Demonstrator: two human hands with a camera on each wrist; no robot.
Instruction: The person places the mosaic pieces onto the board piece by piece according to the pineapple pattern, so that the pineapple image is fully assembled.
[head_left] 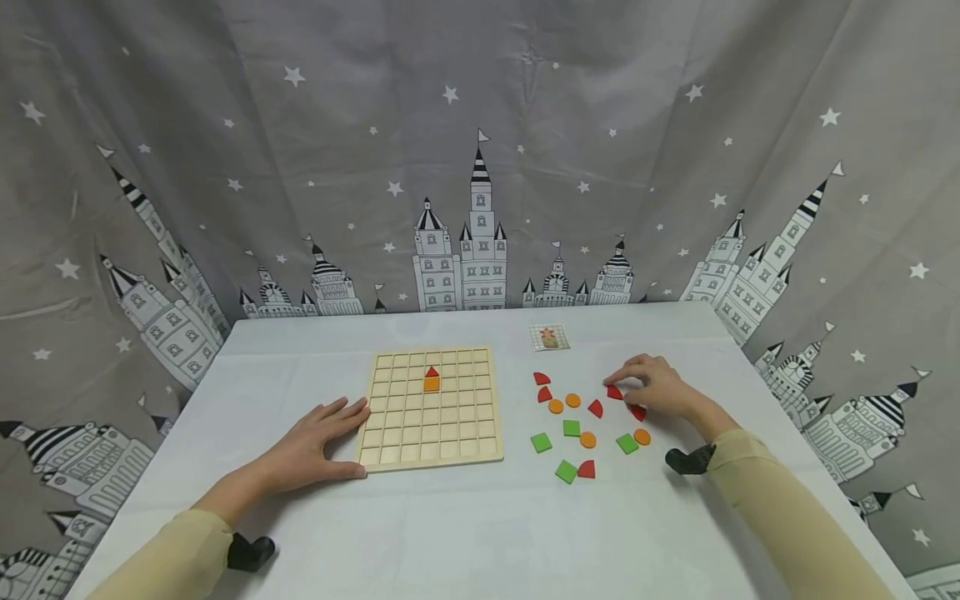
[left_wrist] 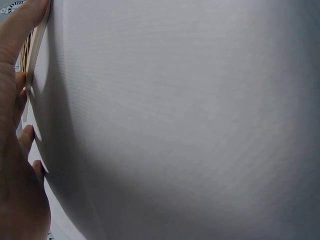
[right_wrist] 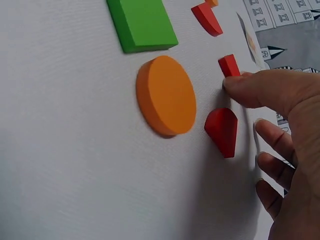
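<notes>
A wooden grid board [head_left: 431, 425] lies on the table, holding an orange square piece [head_left: 431, 384] with a red triangle piece [head_left: 432, 372] directly above it. My left hand [head_left: 311, 446] rests at the board's left edge, fingers extended and thumb near the lower-left corner; in the left wrist view its fingers [left_wrist: 26, 137] touch the white surface. Over the loose pieces, my right hand [head_left: 660, 387] pinches a red quarter-circle piece [head_left: 614, 392] between thumb and forefinger. Another red quarter-circle [right_wrist: 222, 131] lies under that palm, beside an orange disc [right_wrist: 167, 95].
Several green squares [head_left: 542, 442], orange discs [head_left: 588, 439] and red quarter-circles [head_left: 587, 469] are scattered right of the board. A small picture card [head_left: 550, 337] lies behind them. At the table's back hangs a grey curtain [head_left: 345, 108] printed with castles and stars.
</notes>
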